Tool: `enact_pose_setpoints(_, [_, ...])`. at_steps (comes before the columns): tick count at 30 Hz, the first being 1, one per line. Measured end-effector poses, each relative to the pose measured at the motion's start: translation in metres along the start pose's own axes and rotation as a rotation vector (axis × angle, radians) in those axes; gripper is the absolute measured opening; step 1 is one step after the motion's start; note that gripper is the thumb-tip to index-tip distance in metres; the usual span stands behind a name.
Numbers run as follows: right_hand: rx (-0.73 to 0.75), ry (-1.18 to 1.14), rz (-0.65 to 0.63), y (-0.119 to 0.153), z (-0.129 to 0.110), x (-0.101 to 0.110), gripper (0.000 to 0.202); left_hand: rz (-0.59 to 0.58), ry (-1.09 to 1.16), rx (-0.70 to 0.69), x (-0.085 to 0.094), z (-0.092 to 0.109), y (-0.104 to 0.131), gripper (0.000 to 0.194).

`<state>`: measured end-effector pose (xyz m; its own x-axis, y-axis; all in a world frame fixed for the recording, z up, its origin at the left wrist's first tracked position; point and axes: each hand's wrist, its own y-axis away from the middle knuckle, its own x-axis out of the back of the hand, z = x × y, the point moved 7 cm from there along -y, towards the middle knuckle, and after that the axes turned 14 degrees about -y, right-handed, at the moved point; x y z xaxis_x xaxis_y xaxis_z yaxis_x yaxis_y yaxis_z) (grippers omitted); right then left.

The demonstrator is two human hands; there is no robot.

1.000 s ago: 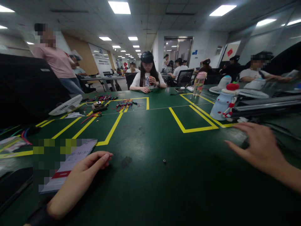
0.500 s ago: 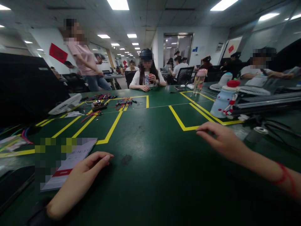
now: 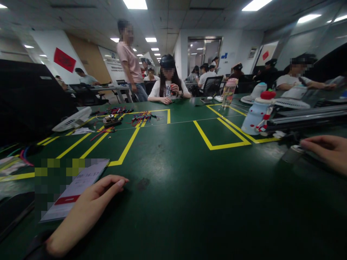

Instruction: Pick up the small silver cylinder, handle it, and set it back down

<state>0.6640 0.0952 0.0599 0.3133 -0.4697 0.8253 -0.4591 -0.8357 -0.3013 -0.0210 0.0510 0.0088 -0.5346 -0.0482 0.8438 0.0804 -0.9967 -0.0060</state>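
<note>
Right hand [image 3: 325,151] drawn back, open, left hand [image 3: 89,206] flat on green table [image 3: 189,202], busy office.

Head count on the green bench: hands, bottles, fans, wires.

Two bare hands showed, the left hand [image 3: 89,207] and the right hand [image 3: 326,151]. One white card with a red stripe [image 3: 74,189] lay there, one small grey metal cylinder [image 3: 292,153], two white desk fans [image 3: 72,121] [image 3: 253,96], one pale blue bottle with a red cap [image 3: 256,115], one clear pink-lidded bottle [image 3: 228,93], two heaps of coloured wires [image 3: 142,117] [image 3: 116,111]. One person stood in a pink shirt [image 3: 130,61]; one seated person in white [image 3: 168,85] faced this way.
</note>
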Motion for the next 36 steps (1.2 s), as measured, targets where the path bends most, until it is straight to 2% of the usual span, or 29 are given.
enact_pose_setpoints(3, [-0.129, 0.035, -0.132, 0.007, -0.002, -0.006, 0.064, 0.010, 0.014, -0.013, 0.001, 0.001, 0.001, 0.027])
enact_pose_setpoints(7, [-0.187, -0.021, -0.197, 0.010, -0.002, -0.011, 0.067, -0.017, 0.016, 0.006, 0.000, -0.001, 0.001, 0.029])
enact_pose_setpoints(12, [-0.270, -0.069, -0.085, 0.004, 0.017, -0.013, 0.066, -0.115, 0.029, 0.043, -0.008, -0.004, -0.001, 0.038])
enact_pose_setpoints(14, [-0.299, -0.048, -0.094, 0.002, 0.024, -0.015, 0.062, -0.133, 0.031, 0.049, -0.009, -0.004, -0.001, 0.039])
enact_pose_setpoints(19, [-0.237, -0.152, -0.134, 0.002, 0.022, -0.014, 0.047, -0.142, 0.025, 0.046, -0.009, -0.006, 0.001, 0.036])
enact_pose_setpoints(24, [-0.302, -0.200, -0.136, 0.011, 0.015, -0.012, 0.052, -0.136, 0.051, 0.032, -0.008, -0.004, 0.002, 0.031])
enact_pose_setpoints(27, [-0.248, -0.234, -0.157, 0.014, 0.006, -0.020, 0.062, -0.118, 0.054, 0.024, -0.007, -0.001, 0.003, 0.031])
enact_pose_setpoints(31, [-0.171, -0.226, -0.123, 0.013, 0.006, -0.030, 0.072, -0.093, 0.040, 0.004, -0.007, -0.003, 0.001, 0.032])
enact_pose_setpoints(36, [-0.180, -0.184, -0.095, 0.020, -0.003, -0.029, 0.063, -0.095, 0.018, -0.012, -0.010, -0.013, -0.001, 0.034])
